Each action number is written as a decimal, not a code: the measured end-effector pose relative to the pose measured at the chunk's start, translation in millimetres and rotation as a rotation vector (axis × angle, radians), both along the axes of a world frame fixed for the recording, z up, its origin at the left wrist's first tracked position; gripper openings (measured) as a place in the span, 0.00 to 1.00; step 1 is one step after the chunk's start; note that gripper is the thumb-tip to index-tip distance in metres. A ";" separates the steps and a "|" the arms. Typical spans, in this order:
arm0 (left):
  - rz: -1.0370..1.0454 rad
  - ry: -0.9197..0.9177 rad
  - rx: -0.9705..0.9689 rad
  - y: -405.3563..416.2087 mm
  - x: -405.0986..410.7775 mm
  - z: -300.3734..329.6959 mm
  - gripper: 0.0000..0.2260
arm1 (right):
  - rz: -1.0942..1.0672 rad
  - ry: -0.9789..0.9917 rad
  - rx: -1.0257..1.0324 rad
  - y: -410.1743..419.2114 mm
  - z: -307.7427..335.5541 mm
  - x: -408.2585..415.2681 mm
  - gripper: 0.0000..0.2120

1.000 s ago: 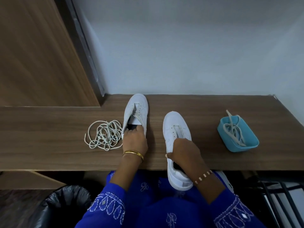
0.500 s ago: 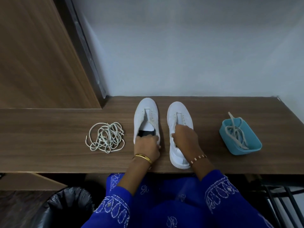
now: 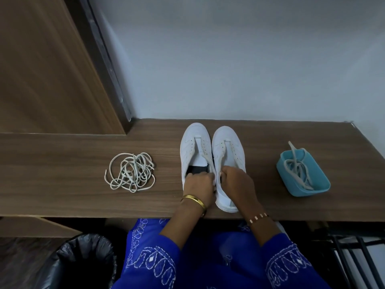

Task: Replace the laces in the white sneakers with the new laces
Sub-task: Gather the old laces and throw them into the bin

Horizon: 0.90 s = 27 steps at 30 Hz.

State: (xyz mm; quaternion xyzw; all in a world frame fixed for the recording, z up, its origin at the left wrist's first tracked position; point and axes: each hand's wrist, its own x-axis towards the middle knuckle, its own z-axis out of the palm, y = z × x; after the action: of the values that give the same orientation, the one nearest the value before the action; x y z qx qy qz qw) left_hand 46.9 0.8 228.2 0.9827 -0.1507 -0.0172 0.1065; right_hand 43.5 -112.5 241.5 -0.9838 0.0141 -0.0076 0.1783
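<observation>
Bench (image 3: 62, 163) of wood grain, carrying everything. Sneakers side by side, touching along inner edges, toes pointed away from the hands, heels toward the body; long axes ran straight out from the wrists. Left sneaker (image 3: 194, 147) gripped at the collar by the left hand (image 3: 199, 184), fingers curled over the rim into the opening. Right sneaker (image 3: 228, 149) held likewise by the right hand (image 3: 237, 182), fingers hooked on the inner collar edge, heel left showing near the bench edge. Eyelet rows looked mostly bare; could not tell whether a short length of lace remained on the left sneaker's inner flap.

Loose tangle of laces (image 3: 131, 174) lay well to the outside of the left hand, on the bench, nearer that hand than the other. Blue tub (image 3: 302, 184) sat well out from the right hand, tilted, with more laces (image 3: 298, 170) coiled inside and one end poking over the far rim. Judged the next reach a sideways one, but could not tell which bundle was new and which old.

Hidden: left heel under the left hand, fingertips inside both shoes, tub bottom. Bin (image 3: 79, 261) with black liner cut off below the bench, beside the left sleeve.
</observation>
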 end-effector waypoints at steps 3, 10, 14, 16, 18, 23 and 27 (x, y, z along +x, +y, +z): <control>0.015 -0.006 -0.027 1.5 -0.9 -0.4 0.09 | 0.004 -0.001 0.012 -1.2 -1.5 0.9 0.12; 0.068 -0.008 -0.044 -1.8 -9.3 6.4 0.09 | 0.013 -0.013 0.002 2.5 -9.3 -2.8 0.12; 0.061 -0.041 -0.065 -3.0 -11.6 8.8 0.18 | 0.013 -0.038 -0.028 5.2 -9.9 -6.4 0.12; 0.065 0.003 -0.117 -1.1 -14.2 6.6 0.16 | 0.014 -0.038 -0.014 5.4 -9.6 -7.0 0.12; 0.043 0.038 -0.231 0.8 -18.9 6.9 0.16 | 0.026 -0.051 0.010 6.3 -9.4 -9.3 0.11; -0.026 0.004 -0.485 31.2 -25.8 7.5 0.10 | 0.040 -0.087 -0.004 9.1 -2.2 -20.9 0.11; 0.116 -0.105 -0.514 76.7 -37.5 9.0 0.15 | 0.020 -0.259 -0.073 31.3 17.8 -30.4 0.07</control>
State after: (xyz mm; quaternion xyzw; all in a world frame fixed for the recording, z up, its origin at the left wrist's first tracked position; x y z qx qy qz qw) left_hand 9.4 77.5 237.2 0.9299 -0.0986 0.0790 0.3454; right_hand 13.1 -81.2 259.3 -0.9805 -0.0193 -0.1335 0.1429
